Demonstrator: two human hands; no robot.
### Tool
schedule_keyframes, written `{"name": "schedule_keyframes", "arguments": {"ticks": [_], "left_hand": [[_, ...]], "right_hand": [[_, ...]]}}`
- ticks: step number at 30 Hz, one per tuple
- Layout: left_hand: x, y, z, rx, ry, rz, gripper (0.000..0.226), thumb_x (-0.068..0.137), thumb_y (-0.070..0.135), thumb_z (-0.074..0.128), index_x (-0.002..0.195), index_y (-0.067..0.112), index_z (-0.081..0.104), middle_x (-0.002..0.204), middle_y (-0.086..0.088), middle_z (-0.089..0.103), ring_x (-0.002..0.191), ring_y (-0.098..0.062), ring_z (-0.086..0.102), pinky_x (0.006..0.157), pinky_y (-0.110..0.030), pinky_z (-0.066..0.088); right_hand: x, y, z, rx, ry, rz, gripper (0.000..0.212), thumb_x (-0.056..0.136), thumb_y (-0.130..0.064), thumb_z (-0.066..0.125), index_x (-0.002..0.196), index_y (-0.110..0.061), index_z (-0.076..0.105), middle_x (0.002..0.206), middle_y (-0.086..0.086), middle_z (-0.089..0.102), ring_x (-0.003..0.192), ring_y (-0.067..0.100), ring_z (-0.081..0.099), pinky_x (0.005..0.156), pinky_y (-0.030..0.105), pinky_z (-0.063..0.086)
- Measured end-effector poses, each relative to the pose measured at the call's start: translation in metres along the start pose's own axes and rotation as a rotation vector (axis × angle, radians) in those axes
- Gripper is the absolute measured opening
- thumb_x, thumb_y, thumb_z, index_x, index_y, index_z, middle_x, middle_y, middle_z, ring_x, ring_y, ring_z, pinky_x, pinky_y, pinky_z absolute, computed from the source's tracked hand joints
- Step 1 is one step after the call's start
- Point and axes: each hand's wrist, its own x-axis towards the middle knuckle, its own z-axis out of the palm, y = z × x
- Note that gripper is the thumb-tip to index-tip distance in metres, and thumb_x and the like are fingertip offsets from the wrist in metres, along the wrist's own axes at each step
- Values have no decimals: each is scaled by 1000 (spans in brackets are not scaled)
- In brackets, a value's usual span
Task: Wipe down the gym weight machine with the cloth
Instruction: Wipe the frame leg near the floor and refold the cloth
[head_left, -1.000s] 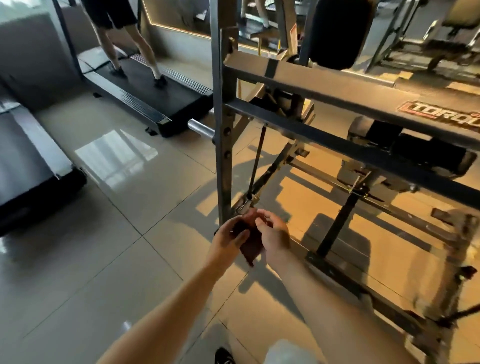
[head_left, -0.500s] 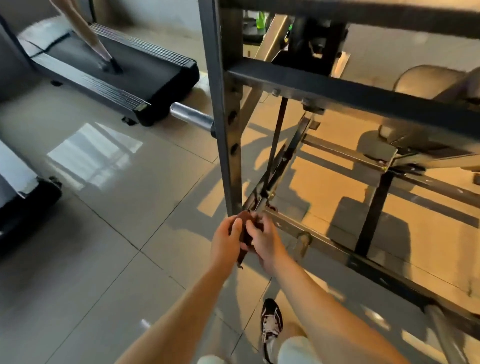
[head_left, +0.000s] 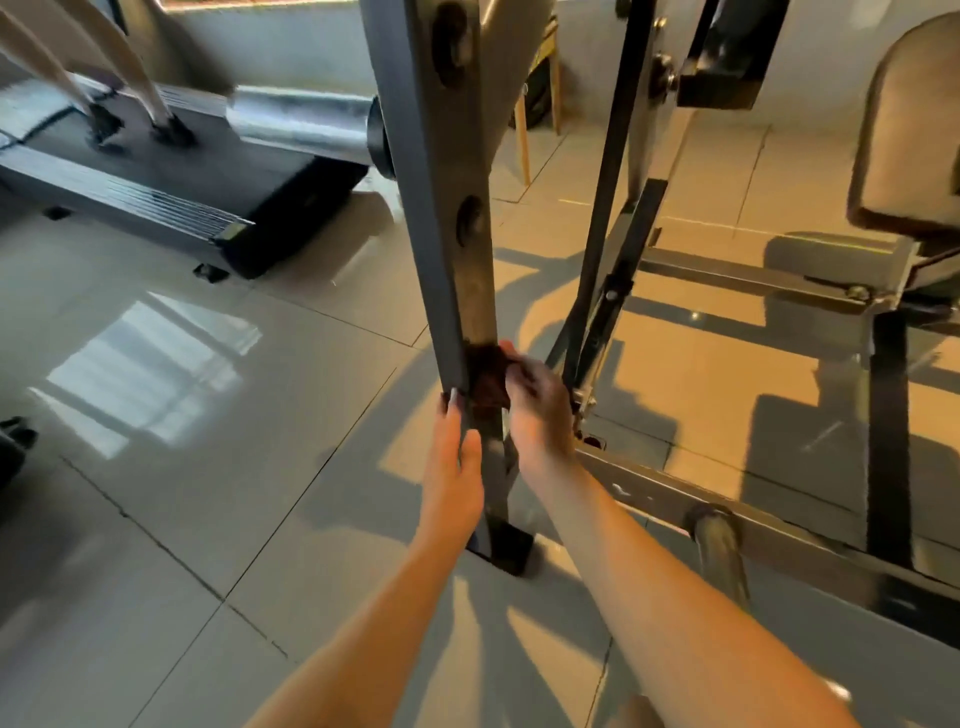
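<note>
The weight machine's grey upright post (head_left: 447, 208) fills the middle of the head view, with bolt holes down its face. A dark brown cloth (head_left: 488, 376) is pressed flat against the lower part of this post. My right hand (head_left: 540, 410) holds the cloth against the metal from the right side. My left hand (head_left: 452, 462) grips the post's left edge just below the cloth, fingers wrapped around it. The post's black foot (head_left: 506, 545) stands on the tiled floor below my hands.
A chrome weight peg (head_left: 301, 122) sticks out left of the post. A treadmill (head_left: 156, 192) with a person's legs on it stands at the back left. The machine's base rail (head_left: 727, 514), diagonal bars (head_left: 602, 291) and a padded seat (head_left: 914, 130) lie to the right.
I have come much closer and lower. My hands, which held the cloth together in front of the post, have parted: the right presses the cloth on the post, the left grips the post.
</note>
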Motion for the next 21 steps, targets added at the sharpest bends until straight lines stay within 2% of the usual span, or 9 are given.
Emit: {"name": "schedule_keyframes", "arguments": {"ticks": [2,4,7,9,12,14,17,19,21], "left_hand": [[5,-23,12,-10,71,78,59,110,16,36,142,63,21,158,34,13,147,11,13,119,-21,16],[10,-41,23,-12,142,164,61,109,14,38,141,63,24,157,33,16,145,15,13,118,-17,16],[15,-56,31,-25,190,213,58,108,16,40,140,64,28,161,24,20,150,4,17,122,-27,19],[15,-63,30,-5,196,250,56,108,19,41,140,64,30,158,27,21,149,3,19,122,-31,23],[16,-65,25,-5,194,307,53,108,23,42,138,65,33,152,34,25,142,12,23,115,-22,30],[16,-65,23,-15,194,321,50,108,22,43,136,64,36,152,29,29,136,21,25,108,-10,30],[17,-71,19,-11,180,321,46,107,21,45,136,56,41,153,23,31,129,28,25,101,4,26],[19,-77,19,-34,167,315,43,107,22,46,140,50,44,154,21,34,130,24,29,101,3,28],[17,-80,20,-96,172,296,41,106,22,48,141,44,48,152,21,39,131,19,34,98,1,33]], "right_hand": [[4,27,12,2,-3,-94,9,95,-39,58,98,-43,66,109,-5,70,106,13,66,96,40,55],[-1,66,15,-23,20,-150,14,97,-29,61,99,-43,63,109,-7,68,105,11,64,95,37,53],[-11,121,11,-67,-23,-95,13,93,-32,59,102,-36,68,106,-3,69,100,16,67,90,47,56],[-7,126,9,-55,-45,-57,19,92,-33,59,106,-28,69,108,-2,70,101,16,68,93,48,57],[2,92,6,-21,-37,-203,17,96,-15,65,111,-22,68,110,-9,69,105,2,64,98,24,52],[4,76,8,-32,-17,-314,22,97,-14,65,117,-22,69,116,-9,69,108,0,62,94,10,46],[-5,99,15,25,-17,-257,24,100,-17,62,119,-30,68,119,-10,68,111,4,62,100,24,51],[-13,117,13,43,-29,-108,23,101,-19,61,116,-35,69,116,-11,69,108,6,65,99,37,56],[-10,113,10,20,-57,-4,25,101,-18,59,120,-30,69,118,-5,69,109,15,66,98,43,56]]}}
